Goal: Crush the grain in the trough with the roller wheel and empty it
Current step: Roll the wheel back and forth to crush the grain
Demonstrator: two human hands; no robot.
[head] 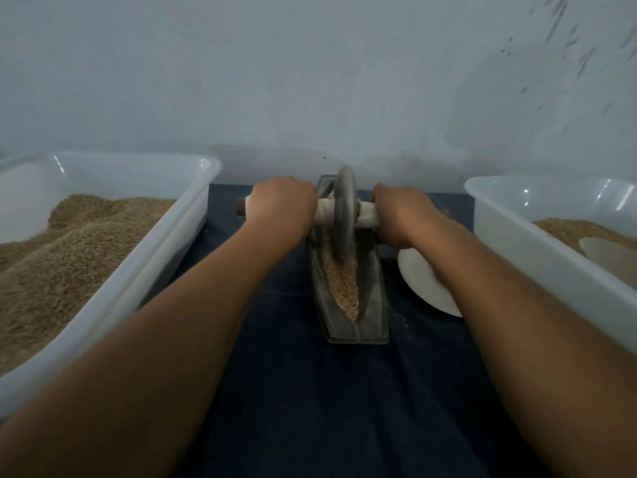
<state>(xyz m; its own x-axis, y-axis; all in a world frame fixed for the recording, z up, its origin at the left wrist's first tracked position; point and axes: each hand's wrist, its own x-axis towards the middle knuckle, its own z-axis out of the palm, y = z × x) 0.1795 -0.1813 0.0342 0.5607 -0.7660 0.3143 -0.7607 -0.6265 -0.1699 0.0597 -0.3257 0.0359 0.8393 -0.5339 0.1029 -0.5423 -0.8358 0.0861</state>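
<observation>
On the dark blue cloth (310,391) covering the counter stood a narrow boat-shaped metal trough (370,298), grey and dull, lying lengthwise away from the person. Pale, coarse crushed grain (341,281) filled its V-shaped channel. A grey disc-shaped roller wheel (345,215) stood upright in the far part of the channel, its rim down in the grain, on a cross axle (325,212) wrapped in whitish cloth. The left hand (281,207) gripped the axle left of the disc, fingers curled over it; the right hand (401,213) gripped it likewise on the right. A translucent white plastic tub (165,243), heaped with brown husked grain, sat to the left. A second such tub (537,243), partly filled, sat to the right. A white round dish (424,281) lay just right of the trough, partly hidden by the right forearm. Behind rose a pale painted wall (310,70).
</observation>
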